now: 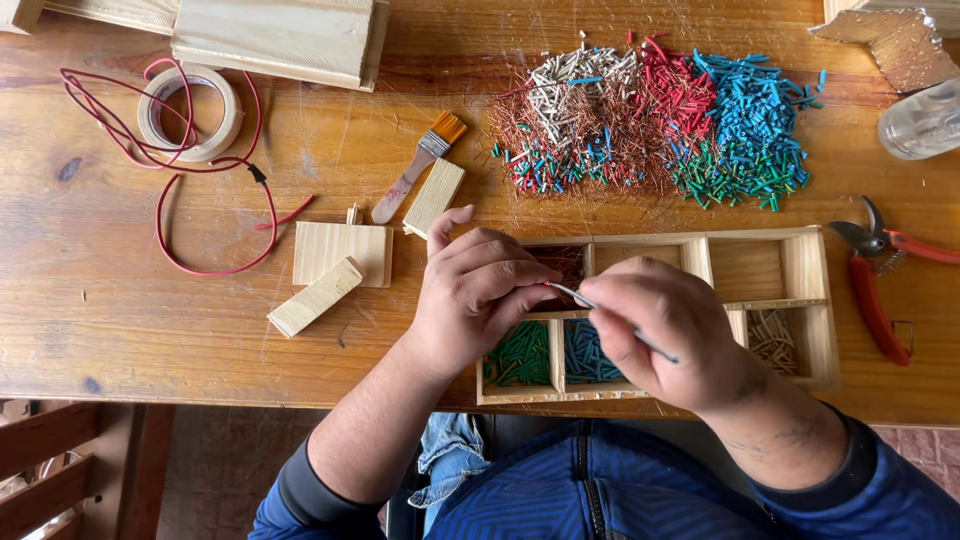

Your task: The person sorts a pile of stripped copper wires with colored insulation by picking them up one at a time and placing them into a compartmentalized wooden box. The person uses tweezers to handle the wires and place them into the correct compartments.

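Observation:
My left hand [475, 290] and my right hand [665, 330] meet over a wooden compartment tray [765, 270]. My right hand grips slim metal tweezers [585, 298] whose tip touches a small red piece pinched at my left fingertips. Below the hands, one tray cell holds green pieces [520, 355], the cell beside it blue pieces [585, 352], and a right cell beige pieces [772, 340]. A cell behind my left hand shows copper strands. A heap of mixed wire bits [650, 120] in beige, red, blue, green and copper lies beyond the tray.
Red-handled cutters [875, 285] lie right of the tray. A paintbrush [415, 165], small wooden blocks [340, 255], a tape roll [190, 110] and a looped red wire [215, 225] sit at the left. Wooden pieces [280, 35] lie at the far edge, a clear jar [925, 120] far right.

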